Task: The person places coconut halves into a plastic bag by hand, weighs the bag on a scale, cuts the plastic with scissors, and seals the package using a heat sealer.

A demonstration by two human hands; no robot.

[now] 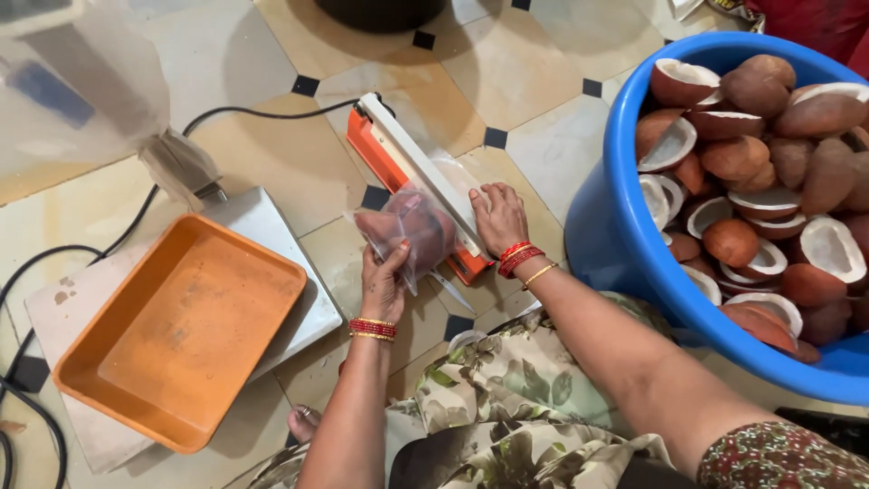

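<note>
1. At the far left I see an empty orange tray (pixel 181 330) sitting on a flat grey weighing scale (pixel 272 226), with black cables (pixel 54 263) trailing over the tiled floor (pixel 543 63).
2. My left hand (pixel 383 285) comes next: its fingers are clenched around the lower end of a clear plastic bag (pixel 412 226) filled with brown coconut pieces, holding it just above the floor.
3. The open end of the bag lies across the orange heat sealer (pixel 412 167), under its white bar.
4. My right hand (pixel 498 217) rests palm-down on the near end of the white bar, fingers spread flat and released, grasping nothing.
5. Red and gold bangles (pixel 520 258) sit on both wrists.
6. At the right, well apart from the sealer, stands a blue tub (pixel 625 217) heaped with halved coconuts (pixel 760 181), brown shells and white insides showing.
</note>
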